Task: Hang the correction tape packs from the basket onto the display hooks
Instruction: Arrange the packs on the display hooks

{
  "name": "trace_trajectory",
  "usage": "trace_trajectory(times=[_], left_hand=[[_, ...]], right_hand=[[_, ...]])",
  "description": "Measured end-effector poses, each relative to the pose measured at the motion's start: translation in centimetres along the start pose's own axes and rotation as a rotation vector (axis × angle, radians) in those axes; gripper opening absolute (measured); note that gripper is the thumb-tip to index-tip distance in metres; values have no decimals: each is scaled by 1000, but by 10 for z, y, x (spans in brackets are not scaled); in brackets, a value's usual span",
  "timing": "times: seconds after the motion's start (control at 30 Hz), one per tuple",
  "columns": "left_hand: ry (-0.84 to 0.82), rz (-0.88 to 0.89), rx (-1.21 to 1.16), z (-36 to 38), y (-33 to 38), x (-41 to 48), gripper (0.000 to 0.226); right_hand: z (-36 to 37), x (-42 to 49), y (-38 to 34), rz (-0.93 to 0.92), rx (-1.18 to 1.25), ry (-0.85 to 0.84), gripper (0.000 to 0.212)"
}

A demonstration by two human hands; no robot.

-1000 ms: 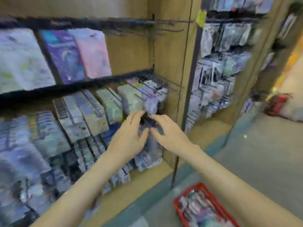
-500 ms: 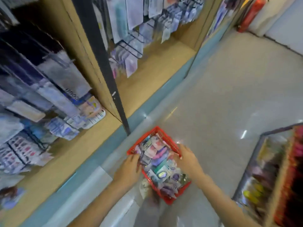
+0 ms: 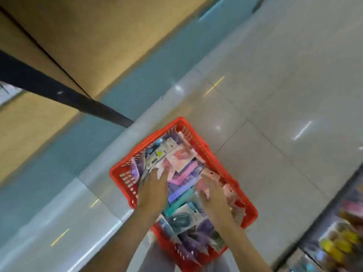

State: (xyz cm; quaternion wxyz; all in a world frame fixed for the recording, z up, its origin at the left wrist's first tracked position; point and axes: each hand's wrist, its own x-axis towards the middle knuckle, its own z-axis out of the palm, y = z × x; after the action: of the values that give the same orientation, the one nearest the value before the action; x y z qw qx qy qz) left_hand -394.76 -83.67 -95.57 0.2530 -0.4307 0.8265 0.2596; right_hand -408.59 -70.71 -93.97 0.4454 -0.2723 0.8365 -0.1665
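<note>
**Two hands sorting through a full basket**

Both hands are working inside the red basket (image 3: 119,173), which is sitting on the pale tiled floor (image 3: 275,99) beside the shelf base. Correction tape packs (image 3: 184,171) are lying in a loose heap, filling it wall to wall.

- Left hand (image 3: 152,190) is resting on the heap near the left wall, fingers stretched forward and close together, tips touching packs.
- Right hand (image 3: 213,199) is lying over pink packs by the right wall, fingers loosely spread.
- Blur is hiding whether any fingertip is pinching a pack.

Handling, as a guess: the packs are looking light, flat and stiff, with glossy film that is probably making them slide over one another. Pinching one by its top card edge, near the hang hole, is looking safest.
</note>
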Motion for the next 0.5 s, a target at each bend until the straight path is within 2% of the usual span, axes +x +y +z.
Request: trace_trajectory(times=[0.07,0.2,0.27,0.3,0.4,0.5], left_hand=[[45,11,28,24,-6,25,69],[144,66,102,63,-15,47,98],[196,91,114,73,-16,43,102],[215,108,131,78,-16,40,102],[234,111,197,89,-16,34,98],[256,86,167,83,-14,35,79]], right_hand=[[16,38,-4,-88,59,-35,51],[53,108,-8,-300,-44,10,60],[70,123,-5,-369,-113,38,47],[74,125,-6,-337,-119,34,38],[82,120,-8,-245,-25,78,32],[80,109,-1,-141,17,157,17]])
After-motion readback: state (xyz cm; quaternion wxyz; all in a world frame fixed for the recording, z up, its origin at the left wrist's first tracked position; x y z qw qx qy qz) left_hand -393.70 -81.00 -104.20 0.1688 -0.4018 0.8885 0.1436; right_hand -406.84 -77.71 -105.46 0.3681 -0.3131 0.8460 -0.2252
